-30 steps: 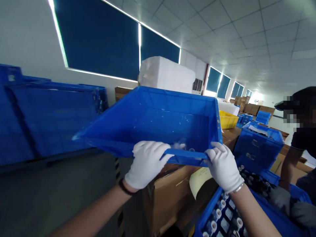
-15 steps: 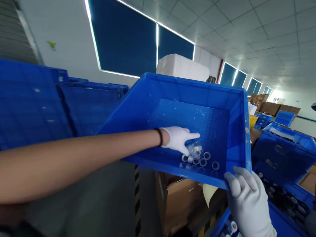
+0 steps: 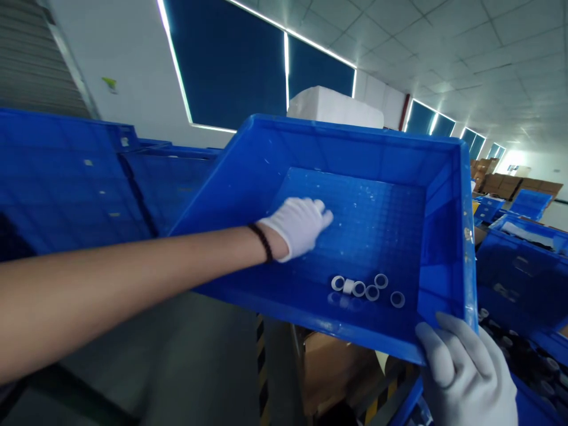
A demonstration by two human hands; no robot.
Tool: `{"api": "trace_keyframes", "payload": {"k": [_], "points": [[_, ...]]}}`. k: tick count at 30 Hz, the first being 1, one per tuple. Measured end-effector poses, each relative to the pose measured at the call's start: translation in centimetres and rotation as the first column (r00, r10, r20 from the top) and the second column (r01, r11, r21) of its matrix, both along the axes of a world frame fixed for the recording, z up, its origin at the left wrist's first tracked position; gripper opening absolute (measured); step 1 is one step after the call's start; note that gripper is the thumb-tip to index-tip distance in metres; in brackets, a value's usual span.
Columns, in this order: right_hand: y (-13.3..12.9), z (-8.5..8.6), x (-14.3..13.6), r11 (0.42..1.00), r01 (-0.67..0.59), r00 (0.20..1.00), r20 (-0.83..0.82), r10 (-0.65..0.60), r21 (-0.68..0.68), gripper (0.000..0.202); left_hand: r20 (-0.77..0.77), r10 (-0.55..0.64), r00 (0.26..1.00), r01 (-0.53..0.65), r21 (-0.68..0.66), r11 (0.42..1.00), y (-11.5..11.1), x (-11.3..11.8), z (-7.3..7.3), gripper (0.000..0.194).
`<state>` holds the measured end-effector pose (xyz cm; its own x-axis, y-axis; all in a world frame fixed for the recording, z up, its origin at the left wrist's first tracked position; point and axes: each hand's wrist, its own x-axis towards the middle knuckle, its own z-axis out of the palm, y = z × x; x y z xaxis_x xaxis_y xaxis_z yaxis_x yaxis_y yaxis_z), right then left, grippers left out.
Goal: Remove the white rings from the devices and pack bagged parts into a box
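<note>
A large blue plastic bin [image 3: 355, 331] is tipped towards me, its open side facing me. My left hand [image 3: 298, 228], in a white glove, is inside the bin, to the left of its middle. Its fingers are curled in and slightly blurred; what they hold is hidden. Several small white rings [image 3: 371, 292] lie on the lower wall of the bin, right of and below that hand. My right hand [image 3: 465, 361], also gloved in white, grips the bin's lower right corner, its fingers hooked over the rim.
Stacked blue crates [image 3: 62, 183] stand at the left by the wall. A white bulky block [image 3: 335, 106] is behind the bin. Beneath it are a cardboard box [image 3: 332, 373] and black-and-yellow floor tape [image 3: 262, 373]. More blue crates [image 3: 519, 272] with dark parts stand at the right.
My left hand has moved left and up from the rings, and its fingers have closed. The clear plastic piece beside the rings is out of sight. My right hand keeps its grip.
</note>
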<state>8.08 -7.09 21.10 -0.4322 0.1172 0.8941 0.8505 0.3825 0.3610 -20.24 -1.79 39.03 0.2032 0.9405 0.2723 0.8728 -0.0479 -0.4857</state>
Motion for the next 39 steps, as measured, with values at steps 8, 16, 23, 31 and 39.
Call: {"api": "trace_keyframes", "payload": {"k": [8, 16, 23, 31, 39], "points": [[-0.5, 0.2, 0.2, 1.000, 0.016, 1.000, 0.026, -0.016, -0.010, 0.035, 0.420, 0.067, 0.905, 0.188, -0.536, 0.823, 1.1, 6.4, -5.4, 0.074], [-1.1, 0.5, -0.4, 0.997, 0.025, 1.000, -0.013, -0.026, -0.068, 0.038, 0.569, -0.042, 0.822, 0.264, -0.314, 0.912, 2.8, 10.3, -8.3, 0.075], [-0.3, -0.1, -0.3, 1.000, 0.009, 0.999, -0.036, -0.010, -0.030, 0.037, 0.540, -0.214, 0.814, 0.430, -0.312, 0.847, 2.9, 11.5, -9.0, 0.054], [-1.1, 0.6, -1.0, 0.999, 0.025, 0.998, -0.053, -0.026, -0.035, 0.032, 0.525, -0.190, 0.829, 0.388, -0.297, 0.872, 3.6, 13.2, -9.0, 0.050], [-0.9, 1.9, -1.7, 0.999, -0.018, 0.995, -0.102, 0.023, 0.051, 0.025, 0.217, -0.523, 0.825, 0.561, -0.194, 0.805, 4.5, 12.6, -9.2, 0.037]]}}
